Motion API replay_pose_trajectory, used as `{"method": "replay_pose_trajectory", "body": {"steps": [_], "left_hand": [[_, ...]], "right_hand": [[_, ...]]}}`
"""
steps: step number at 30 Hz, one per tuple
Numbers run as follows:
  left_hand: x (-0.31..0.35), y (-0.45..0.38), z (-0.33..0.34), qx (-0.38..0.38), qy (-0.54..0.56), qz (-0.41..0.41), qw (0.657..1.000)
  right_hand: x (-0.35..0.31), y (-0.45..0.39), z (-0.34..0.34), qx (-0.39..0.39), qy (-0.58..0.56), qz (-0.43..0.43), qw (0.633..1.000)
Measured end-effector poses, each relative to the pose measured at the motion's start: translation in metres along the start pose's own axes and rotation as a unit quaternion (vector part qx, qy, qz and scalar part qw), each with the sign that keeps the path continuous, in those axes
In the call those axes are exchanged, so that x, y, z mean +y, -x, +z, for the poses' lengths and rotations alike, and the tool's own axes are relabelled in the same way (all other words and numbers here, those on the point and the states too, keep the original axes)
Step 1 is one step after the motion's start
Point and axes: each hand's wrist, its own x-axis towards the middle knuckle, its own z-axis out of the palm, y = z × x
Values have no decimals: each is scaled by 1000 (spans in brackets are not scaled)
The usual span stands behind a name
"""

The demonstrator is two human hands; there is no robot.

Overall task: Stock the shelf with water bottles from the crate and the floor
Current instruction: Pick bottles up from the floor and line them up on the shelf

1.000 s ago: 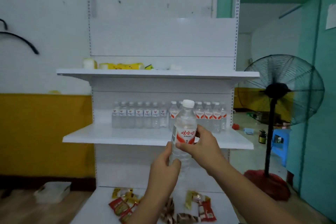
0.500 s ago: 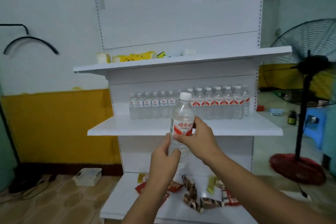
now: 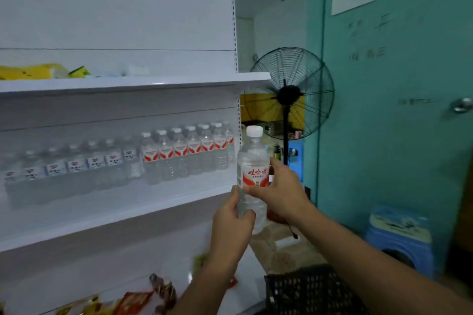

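Note:
A clear water bottle point(image 3: 253, 161) with a white cap and a red-and-white label stands upright in both my hands, just off the right end of the middle shelf point(image 3: 107, 210). My right hand point(image 3: 280, 193) grips it at the label. My left hand point(image 3: 231, 225) holds its lower body. A row of several like bottles point(image 3: 163, 156) lines the back of that shelf. The front strip of the shelf is bare. A dark mesh crate point(image 3: 309, 291) shows at the bottom, partly behind my right forearm.
A black standing fan point(image 3: 290, 94) is right of the shelf unit. A blue plastic stool point(image 3: 400, 235) sits by the teal wall. Snack packets point(image 3: 133, 299) lie on the bottom shelf. Yellow packs point(image 3: 33, 71) rest on the top shelf.
The view has swung right and closer to the shelf. The bottle, held in both hands as before, now stands off the shelf's right end instead of in front of its middle.

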Motion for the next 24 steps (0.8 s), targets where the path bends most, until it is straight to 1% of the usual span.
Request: {"method": "replay_pose_trajectory", "body": {"steps": [3,7,10,13,21,24], "left_hand": [[2,-7,17,-22,8,18,1000],[-3,-30,26,-16,3,22,1000],[-7,-50,26,-35,-12,40,999],[-15,-75,27,-37,-21,35,998],[-83,-168,41,-16,1,33,999],[-111,-202,46,-10,-23,30,999]], "right_hand": [[7,-3,-12,22,22,0,1000],[15,-14,-12,38,16,-8,999],[23,-32,-9,42,11,-6,999],[33,-56,-1,40,14,-4,999],[90,-140,42,28,17,1,999],[118,-170,62,21,29,-2,999]]}}
